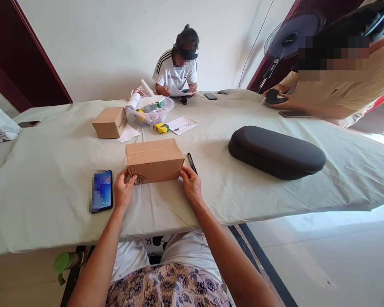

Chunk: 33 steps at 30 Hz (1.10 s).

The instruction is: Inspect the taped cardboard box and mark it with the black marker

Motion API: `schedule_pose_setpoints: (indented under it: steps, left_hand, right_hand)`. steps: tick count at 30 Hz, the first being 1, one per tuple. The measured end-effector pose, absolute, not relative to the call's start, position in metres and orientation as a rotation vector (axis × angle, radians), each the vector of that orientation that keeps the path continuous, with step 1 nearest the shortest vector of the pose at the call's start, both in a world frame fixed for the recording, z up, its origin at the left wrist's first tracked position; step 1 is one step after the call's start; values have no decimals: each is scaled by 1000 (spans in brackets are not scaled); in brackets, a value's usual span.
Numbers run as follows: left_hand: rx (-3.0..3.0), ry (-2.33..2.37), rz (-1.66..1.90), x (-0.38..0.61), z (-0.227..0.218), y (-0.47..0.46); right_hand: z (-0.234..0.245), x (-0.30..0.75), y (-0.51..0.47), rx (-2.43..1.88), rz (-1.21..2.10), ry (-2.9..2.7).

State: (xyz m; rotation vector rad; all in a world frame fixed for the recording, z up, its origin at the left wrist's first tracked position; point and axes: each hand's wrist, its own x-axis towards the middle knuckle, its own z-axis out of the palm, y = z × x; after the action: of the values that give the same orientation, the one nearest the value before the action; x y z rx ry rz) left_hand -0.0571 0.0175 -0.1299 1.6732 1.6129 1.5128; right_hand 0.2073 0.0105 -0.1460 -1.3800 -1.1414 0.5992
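Note:
A closed brown cardboard box (155,160) rests on the cloth-covered table in front of me, with dark line drawing on its lower left front. My left hand (124,187) grips its near left corner, thumb on the front face. At the near right corner, my right hand (191,182) holds the box with thumb and fingers. A black marker pen (192,163) lies just right of the box. Left of my left hand is a smartphone (101,191) with a lit blue screen.
Behind stand a second cardboard box (109,123) and a plastic basket (153,115) of items. A yellow tape measure (161,128) lies beside a paper sheet (184,125). A black hard case (275,152) sits right. Two other people (179,70) are at the table; a fan (289,40) stands behind.

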Motion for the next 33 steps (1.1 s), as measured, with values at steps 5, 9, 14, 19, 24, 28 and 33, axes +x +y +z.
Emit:
schedule_pose_setpoints:
  steps: [5, 9, 14, 19, 24, 28, 33]
  left_hand:
    - [1727, 1831, 1352, -55, -140, 10]
    - [1769, 1902, 1291, -48, -135, 5]
    - [1783, 1894, 1342, -51, -129, -1]
    - [1748, 1889, 1424, -55, -123, -25]
    - [1697, 1928, 1639, -46, -103, -47]
    - [1675, 1913, 1666, -32, -86, -32]
    - [1662, 1982, 1633, -8, -85, -10]
  right_hand:
    - [-143, 200, 3, -1541, 539, -1195]
    - [-134, 198, -3, -1602, 540, -1217]
    - [-130, 194, -22, -1577, 593, -1222]
    - [-129, 189, -50, -1491, 664, -1095]
    - [-107, 187, -62, -1392, 518, -1015]
    - [-89, 185, -47, -1383, 327, -1150]
    - [-91, 172, -26, -1490, 180, -1237]
